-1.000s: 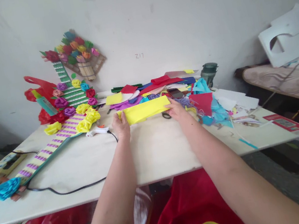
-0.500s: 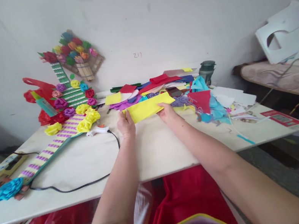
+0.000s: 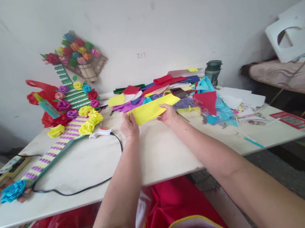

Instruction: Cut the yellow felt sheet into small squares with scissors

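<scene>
A flat yellow strip (image 3: 150, 109), of cloth or crepe paper, is stretched between my two hands above the table (image 3: 161, 147). My left hand (image 3: 129, 126) grips its left end, fingers closed with the thumb on top. Farther right, my right hand (image 3: 168, 114) pinches the lower edge, and the strip's right end reaches past the fingers. Behind the strip lies a pile of folded coloured sheets (image 3: 127, 105). A tangle of purple-grey threads (image 3: 185, 103) sits just right of my right hand.
A white glue gun (image 3: 100, 133) with a black cord lies left of my hands. Beyond it stand decorated boards (image 3: 51, 152) with fabric flowers. At right are blue scraps (image 3: 225, 111), white paper (image 3: 242, 95) and a dark green bottle (image 3: 214, 71). A power strip (image 3: 4, 175) lies far left.
The yellow strip stays held between both hands, nearly level. My right hand's fingers have shifted slightly along the lower edge. The whole view has moved a little.
</scene>
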The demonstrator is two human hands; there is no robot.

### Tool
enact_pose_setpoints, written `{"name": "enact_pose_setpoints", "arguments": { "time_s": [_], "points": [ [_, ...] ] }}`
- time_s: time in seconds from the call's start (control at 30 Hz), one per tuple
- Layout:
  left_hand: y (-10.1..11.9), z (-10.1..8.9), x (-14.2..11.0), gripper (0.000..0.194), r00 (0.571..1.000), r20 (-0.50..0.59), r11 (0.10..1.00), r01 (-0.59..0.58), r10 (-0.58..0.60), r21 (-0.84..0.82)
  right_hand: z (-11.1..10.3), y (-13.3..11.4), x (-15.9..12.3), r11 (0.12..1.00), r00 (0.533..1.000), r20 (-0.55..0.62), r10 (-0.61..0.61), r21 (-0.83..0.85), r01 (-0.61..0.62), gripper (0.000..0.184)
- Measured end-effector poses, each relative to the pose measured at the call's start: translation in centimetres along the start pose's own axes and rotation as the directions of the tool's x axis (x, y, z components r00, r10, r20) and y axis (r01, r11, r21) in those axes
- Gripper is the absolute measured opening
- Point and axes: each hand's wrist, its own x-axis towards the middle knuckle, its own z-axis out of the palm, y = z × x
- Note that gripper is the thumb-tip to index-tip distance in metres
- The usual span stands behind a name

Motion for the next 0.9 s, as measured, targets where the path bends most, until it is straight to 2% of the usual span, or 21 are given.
{"name": "enact_pose_setpoints", "arguments": {
  "time_s": [0.17, 0.33, 0.47, 0.67, 0.77, 0.9],
  "points": [
    [0.6, 0.1, -0.1, 0.018, 1.000, 0.013, 0.999, -0.025, 0.025, 0.031, 0.1, 0.4, 0.0, 0.998, 0.999, -0.038, 0.025, -0.061, -0.028, 0.022],
    [0.6, -0.2, 0.1, 0.019, 1.000, -0.015, 0.999, 0.009, -0.008, 0.037, 0.2, -0.2, -0.6, 1.000, 0.994, 0.103, 0.026, 0.007, -0.027, 0.024],
    [0.7, -0.4, 0.2, 0.019, 0.999, -0.021, 0.999, 0.039, -0.039, 0.028, 0.4, -0.1, -1.0, 0.999, 0.983, 0.181, 0.016, 0.029, -0.022, 0.018],
    [0.9, -0.3, 0.0, 0.020, 1.000, 0.016, 0.999, 0.021, -0.022, 0.045, 0.8, 1.1, -0.6, 0.987, 0.991, 0.102, 0.086, -0.142, -0.071, 0.015],
    [0.8, -0.1, 0.0, 0.018, 1.000, 0.004, 1.000, 0.010, -0.010, -0.002, 0.8, 1.3, -0.6, 0.991, 0.990, 0.105, 0.094, -0.109, -0.082, 0.019],
    [0.1, 0.5, 0.1, 0.019, 0.999, -0.027, 0.996, 0.032, -0.035, -0.084, 0.8, 1.1, -0.7, 1.000, 0.992, 0.121, 0.028, -0.008, -0.028, 0.021]
  ]
}}
